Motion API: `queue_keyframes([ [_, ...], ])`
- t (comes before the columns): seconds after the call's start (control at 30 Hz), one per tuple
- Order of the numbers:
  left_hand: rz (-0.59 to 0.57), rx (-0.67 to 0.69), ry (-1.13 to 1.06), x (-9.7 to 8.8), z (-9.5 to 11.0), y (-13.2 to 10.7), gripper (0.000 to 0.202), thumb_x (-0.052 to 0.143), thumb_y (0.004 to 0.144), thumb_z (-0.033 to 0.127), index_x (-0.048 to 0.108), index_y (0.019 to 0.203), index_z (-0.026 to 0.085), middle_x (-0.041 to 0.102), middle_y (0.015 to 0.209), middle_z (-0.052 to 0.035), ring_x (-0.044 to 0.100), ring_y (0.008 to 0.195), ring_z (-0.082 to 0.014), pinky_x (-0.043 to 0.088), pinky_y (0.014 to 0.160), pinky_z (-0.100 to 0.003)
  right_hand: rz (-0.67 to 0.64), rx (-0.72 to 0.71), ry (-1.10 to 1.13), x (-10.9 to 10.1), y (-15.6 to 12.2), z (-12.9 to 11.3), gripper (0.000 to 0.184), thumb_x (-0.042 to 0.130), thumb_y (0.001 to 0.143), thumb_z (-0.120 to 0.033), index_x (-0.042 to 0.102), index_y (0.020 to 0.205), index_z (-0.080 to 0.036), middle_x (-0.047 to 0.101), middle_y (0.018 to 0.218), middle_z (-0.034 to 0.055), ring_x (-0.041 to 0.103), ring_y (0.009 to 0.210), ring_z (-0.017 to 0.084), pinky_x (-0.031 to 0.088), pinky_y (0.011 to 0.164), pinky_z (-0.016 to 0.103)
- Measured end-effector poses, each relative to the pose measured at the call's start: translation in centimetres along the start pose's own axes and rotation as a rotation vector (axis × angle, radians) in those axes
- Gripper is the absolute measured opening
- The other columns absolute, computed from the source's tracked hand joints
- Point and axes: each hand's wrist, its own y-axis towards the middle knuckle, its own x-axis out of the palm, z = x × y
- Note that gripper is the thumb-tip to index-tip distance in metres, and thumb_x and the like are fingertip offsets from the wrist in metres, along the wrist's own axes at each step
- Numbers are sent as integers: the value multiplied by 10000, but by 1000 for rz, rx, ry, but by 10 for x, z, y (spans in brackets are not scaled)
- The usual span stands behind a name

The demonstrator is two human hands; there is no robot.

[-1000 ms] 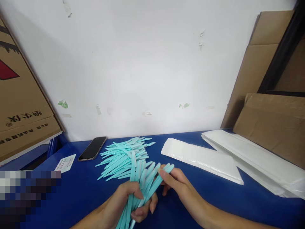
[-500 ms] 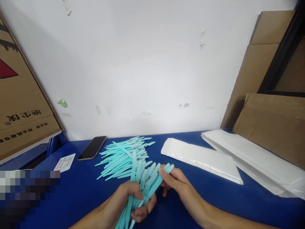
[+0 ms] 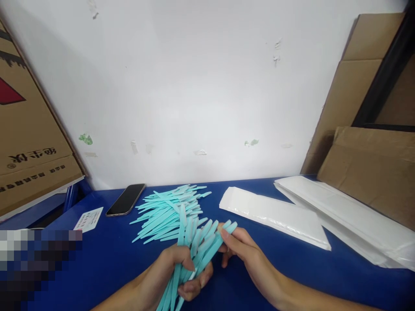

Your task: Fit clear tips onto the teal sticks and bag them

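A fanned bundle of slim turquoise eyebrow razors (image 3: 186, 273) is gripped in my left hand (image 3: 177, 263), its fingers wrapped around the handles. The paler, capped ends spread upward and to the right. My right hand (image 3: 243, 248) pinches the ends of the rightmost razors (image 3: 229, 227) in the bundle between thumb and fingers. Just behind the bundle, a loose pile of the same razors (image 3: 165, 214) lies on the blue table (image 3: 106, 255), many pointing different ways and overlapping.
A phone (image 3: 126, 199) and a printed card (image 3: 88, 219) lie left of the pile. To the right are a white padded mailer (image 3: 274, 216) and more white mailers (image 3: 343, 216). Cardboard boxes (image 3: 35, 112) flank the table; a white wall (image 3: 201, 86) stands behind.
Both hands keep nearly the same hold on the bundle. My right thumb has shifted slightly at the ends of the rightmost razors.
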Motion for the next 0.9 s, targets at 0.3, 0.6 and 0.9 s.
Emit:
queue_keyframes([
  [0.3, 4, 14, 4, 2, 0, 0, 330, 465, 680, 208, 657, 903, 61, 493, 676, -39, 275, 460, -69, 163, 470, -243, -6, -3, -11, 1, 1, -1, 467, 553, 945, -623, 709, 974, -184, 604, 957, 44, 569, 900, 211, 503, 773, 340],
  [0.6, 20, -7, 18, 1, 0, 0, 266, 470, 677, 229, 644, 795, 68, 428, 568, -10, 253, 450, -78, 151, 462, -247, -29, -27, -31, 5, -2, -10, 446, 536, 961, -594, 715, 1064, -199, 647, 1057, 68, 574, 950, 221, 497, 735, 305],
  [0.9, 17, -17, 26, 0, -2, 0, 264, 478, 674, 244, 639, 784, 68, 418, 544, 4, 253, 449, -77, 154, 463, -244, -38, -47, -56, 6, -1, -10, 412, 532, 971, -578, 680, 1057, -204, 615, 947, 38, 576, 901, 198, 495, 701, 278],
])
